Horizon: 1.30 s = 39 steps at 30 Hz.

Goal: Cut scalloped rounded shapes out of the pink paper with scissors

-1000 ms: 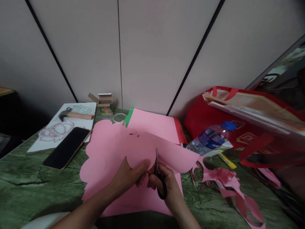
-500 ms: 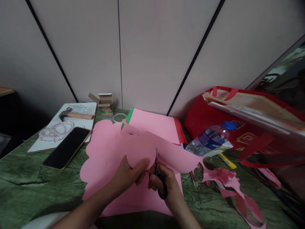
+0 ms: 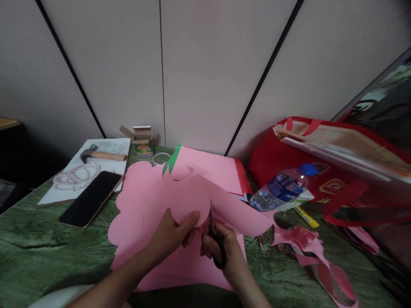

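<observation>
A pink paper sheet (image 3: 192, 194) with a rounded cut edge is pinched between the thumb and fingers of my left hand (image 3: 178, 231). My right hand (image 3: 223, 246) grips black-handled scissors (image 3: 211, 214), their blades pointing away from me at the sheet's curved edge, right of my left thumb. The far part of the sheet curls up and extends to the right. Beneath both hands lies a larger pink paper (image 3: 131, 214) with scalloped edges along its left side. Part of the blades may be hidden by the paper.
Left are a phone (image 3: 90, 199), a hammer (image 3: 104, 155) and a beaded string (image 3: 76, 176). Behind stand a small open box (image 3: 143, 145) and stacked coloured paper (image 3: 212, 167). On the right are a water bottle (image 3: 279, 188), a red bag (image 3: 269, 149) and pink paper scraps (image 3: 305, 244).
The far part of the pink sheet has shifted and curled slightly, uncovering more of the green paper behind. Both hands stay almost in place, still holding the paper and scissors.
</observation>
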Motion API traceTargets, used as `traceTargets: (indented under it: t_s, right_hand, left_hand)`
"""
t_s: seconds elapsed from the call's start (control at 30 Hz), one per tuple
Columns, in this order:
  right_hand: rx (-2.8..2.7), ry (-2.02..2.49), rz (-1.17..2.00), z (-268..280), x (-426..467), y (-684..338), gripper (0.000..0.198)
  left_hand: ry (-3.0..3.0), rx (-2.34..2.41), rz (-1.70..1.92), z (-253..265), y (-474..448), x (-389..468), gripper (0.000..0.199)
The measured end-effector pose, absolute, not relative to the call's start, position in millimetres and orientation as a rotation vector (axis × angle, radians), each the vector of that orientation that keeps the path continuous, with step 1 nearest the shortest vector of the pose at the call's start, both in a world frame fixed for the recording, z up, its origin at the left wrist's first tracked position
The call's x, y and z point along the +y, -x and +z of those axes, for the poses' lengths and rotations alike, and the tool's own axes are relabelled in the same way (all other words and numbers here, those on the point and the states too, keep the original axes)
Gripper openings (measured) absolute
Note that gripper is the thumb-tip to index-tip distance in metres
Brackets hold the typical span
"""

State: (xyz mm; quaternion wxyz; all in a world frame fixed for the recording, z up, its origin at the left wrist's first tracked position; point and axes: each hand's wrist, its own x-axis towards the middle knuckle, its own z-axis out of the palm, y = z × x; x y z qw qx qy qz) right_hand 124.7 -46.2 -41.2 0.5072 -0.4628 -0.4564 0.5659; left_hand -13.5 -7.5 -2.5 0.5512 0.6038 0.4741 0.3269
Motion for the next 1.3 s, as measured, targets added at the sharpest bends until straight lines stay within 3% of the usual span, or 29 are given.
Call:
traceTargets:
  t_s: [0.23, 0.6, 1.3]
  right_hand:
    - [-1.083, 1.104, 1.386, -42, -47, -123, 0.017]
    - [-1.099, 1.063, 1.379, -41, -45, -124, 0.018]
    - [-1.101, 1.043, 1.347, -39, -44, -125, 0.02]
  left_hand:
    - [-1.437, 1.129, 0.796, 0, 11, -8, 0.051]
    - [-1.348, 1.197, 0.768, 12, 3, -14, 0.04]
    - [-1.364, 1.133, 0.757, 11, 6, -14, 0.038]
